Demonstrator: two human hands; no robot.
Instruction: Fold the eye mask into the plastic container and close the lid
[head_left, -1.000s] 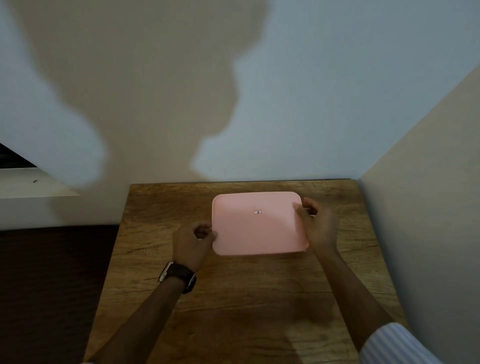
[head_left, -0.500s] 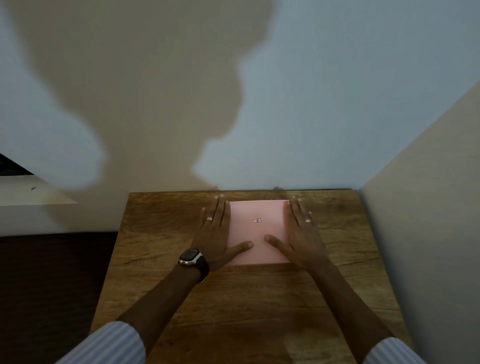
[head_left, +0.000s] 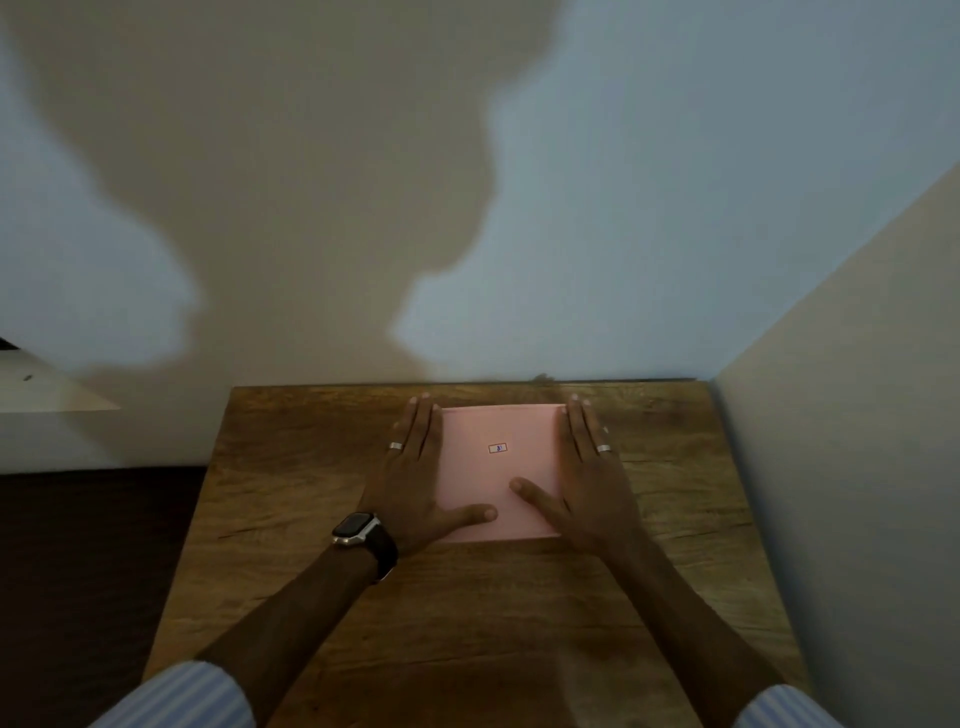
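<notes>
- A pale shelf edge (head_left: 52, 395) juts in at the far left, beside the wall, well apart from the table.
- The wooden table (head_left: 322, 493) fills the lower middle of the view, its back edge against the wall and its right side next to a second wall.
- A striped sleeve (head_left: 182, 696) shows at the lower left, and a dark wristwatch (head_left: 363, 532) sits on the left wrist.
- The left hand (head_left: 410, 483) lies flat and spread, palm down, over the left edge of the pink lid (head_left: 498, 473); it grasps nothing, and its thumb reaches across the lid's near part. A ring (head_left: 396, 446) is on one finger.
- The pink lid sits on the container near the back middle of the table; a small label (head_left: 497, 448) marks its centre. The container body and the eye mask are hidden beneath it.
- The right hand (head_left: 592, 478) mirrors the left, flat and spread on the lid's right edge, thumb pointing inward, gripping nothing, with a ring (head_left: 603, 448) on one finger.
- Another striped sleeve (head_left: 779, 709) shows at the lower right.
</notes>
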